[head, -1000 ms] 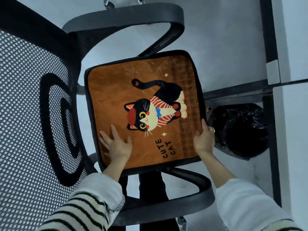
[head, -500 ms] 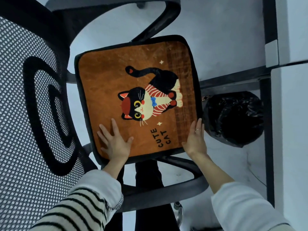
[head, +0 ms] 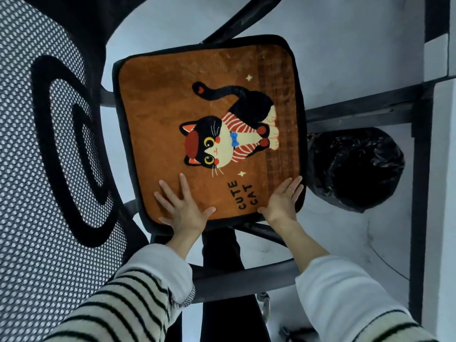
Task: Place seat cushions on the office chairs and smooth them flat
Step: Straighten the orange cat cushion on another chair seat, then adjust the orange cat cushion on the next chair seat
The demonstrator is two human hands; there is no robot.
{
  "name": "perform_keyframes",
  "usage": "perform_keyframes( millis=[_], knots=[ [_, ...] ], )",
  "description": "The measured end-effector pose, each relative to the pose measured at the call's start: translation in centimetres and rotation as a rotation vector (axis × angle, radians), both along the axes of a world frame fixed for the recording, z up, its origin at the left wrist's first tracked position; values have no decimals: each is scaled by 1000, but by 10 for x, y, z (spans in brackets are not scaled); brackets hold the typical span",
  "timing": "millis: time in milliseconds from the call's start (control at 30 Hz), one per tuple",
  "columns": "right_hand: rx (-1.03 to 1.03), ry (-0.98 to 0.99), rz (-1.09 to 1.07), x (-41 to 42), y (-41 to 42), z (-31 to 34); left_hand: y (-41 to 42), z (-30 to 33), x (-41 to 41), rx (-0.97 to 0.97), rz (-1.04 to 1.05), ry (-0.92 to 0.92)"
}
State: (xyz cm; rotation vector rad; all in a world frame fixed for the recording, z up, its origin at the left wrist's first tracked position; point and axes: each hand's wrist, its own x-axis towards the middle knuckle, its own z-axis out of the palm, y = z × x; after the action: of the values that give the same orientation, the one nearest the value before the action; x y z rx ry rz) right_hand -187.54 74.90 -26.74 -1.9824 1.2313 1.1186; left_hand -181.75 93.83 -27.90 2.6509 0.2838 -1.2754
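So the orange cat cushion [head: 207,124] is already lying on the office chair's seat, pretty much flat, black trim showing all round. It's roughly square, so there's no real long axis to speak of, but the cat print and the "CUTE CAT" lettering run sideways across it.

Both hands sit on the cushion's near edge, and nearly all of the cushion stretches away from them toward its far edge. The left hand [head: 183,206] is flat with fingers spread, palm down on the near corner closest to the mesh backrest [head: 37,169]. The right hand [head: 283,201] is also open, fingers straight and together, resting on the other near corner, the one beside the black bin bag [head: 355,169].

Neither hand grips anything. My guess is the next bit is a smoothing push from the near edge out over the cat, and both hands look about equally placed for it. The armrest [head: 241,277] curves just below the cushion's near edge, under the wrists.
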Motion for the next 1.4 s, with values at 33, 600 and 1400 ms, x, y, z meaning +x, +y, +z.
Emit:
perform_keyframes(
  millis=[33, 600, 1400],
  knots=[
    [9, -17, -6, -1, -2, 1, 0, 0, 2, 8, 0, 4],
    [129, -240, 100, 87, 15, 179, -24, 202, 151, -300, -543, 79],
    [124, -1152, -226, 280, 257, 505, 246, 529, 340, -923, -557, -698]
  ],
)
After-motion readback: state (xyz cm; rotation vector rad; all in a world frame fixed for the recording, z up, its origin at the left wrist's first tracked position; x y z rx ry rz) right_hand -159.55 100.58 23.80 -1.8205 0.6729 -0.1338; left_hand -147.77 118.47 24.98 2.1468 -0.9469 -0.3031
